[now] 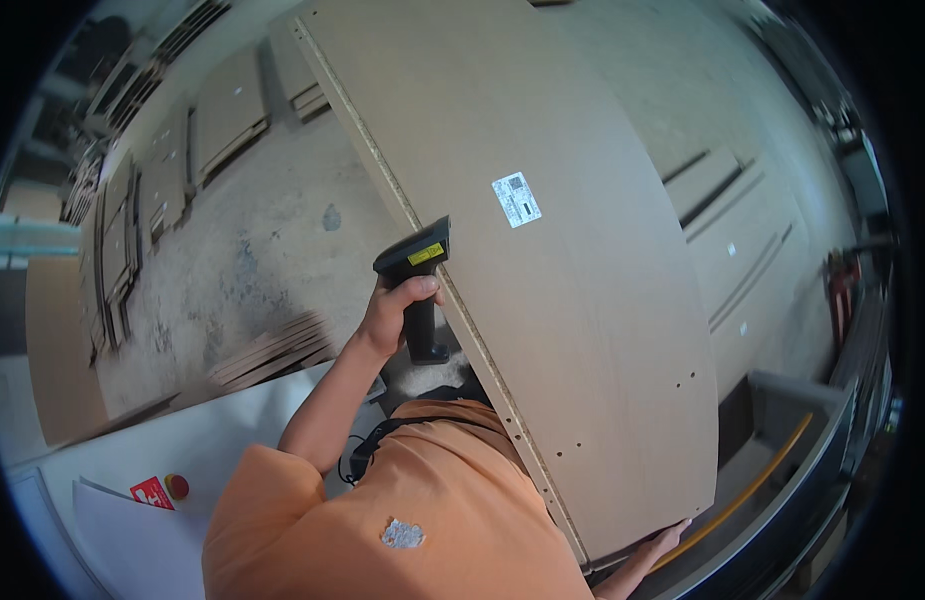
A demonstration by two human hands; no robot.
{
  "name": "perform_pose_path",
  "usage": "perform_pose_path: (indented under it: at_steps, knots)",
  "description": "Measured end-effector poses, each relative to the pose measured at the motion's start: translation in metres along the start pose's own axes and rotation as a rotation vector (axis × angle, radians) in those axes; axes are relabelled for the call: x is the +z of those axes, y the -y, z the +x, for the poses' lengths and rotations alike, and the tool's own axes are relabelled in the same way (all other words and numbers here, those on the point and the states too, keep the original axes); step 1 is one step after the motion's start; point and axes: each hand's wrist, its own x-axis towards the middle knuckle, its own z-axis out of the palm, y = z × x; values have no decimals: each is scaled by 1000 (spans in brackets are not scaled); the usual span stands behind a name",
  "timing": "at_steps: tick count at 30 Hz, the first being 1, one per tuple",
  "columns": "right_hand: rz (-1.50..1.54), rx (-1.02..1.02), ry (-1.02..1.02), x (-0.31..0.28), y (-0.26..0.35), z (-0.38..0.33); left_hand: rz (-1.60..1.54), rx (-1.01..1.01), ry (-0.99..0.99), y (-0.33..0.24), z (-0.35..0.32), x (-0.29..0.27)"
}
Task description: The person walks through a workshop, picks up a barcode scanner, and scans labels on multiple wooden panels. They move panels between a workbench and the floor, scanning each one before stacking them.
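My left hand (390, 318) is closed round the handle of a black barcode scanner (422, 262) with a yellow label on its side. Its head is at the long edge of a large beige wood board (582, 300), close to my fingers. The board stretches from top centre to lower right. A white printed label (516, 200) is stuck on its face, and several small drilled holes show near the near end. Its raw chipboard edge faces left. At the near right corner my right hand (664, 543) grips the board, its fingers partly hidden under it.
Stacks of boards (232, 105) lie on the concrete floor at left, and more boards (737, 235) at right. A white machine top (222, 425) with a red emergency-stop button (177, 487) stands at lower left. A yellow bar (752, 490) runs along machinery at lower right.
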Motion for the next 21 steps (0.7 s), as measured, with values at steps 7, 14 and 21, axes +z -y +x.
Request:
perform_pose_path:
  at_steps: [7, 14, 21]
  knots:
    - [-145, -274, 410, 155, 154, -106, -104, 159, -374, -137, -81, -164]
    - [-259, -576, 674, 401, 294, -293, -339, 367, -830, -176, -130, -289]
    - [-355, -684, 735, 603, 308, -530, -458, 430, -1058, -215, -141, -486]
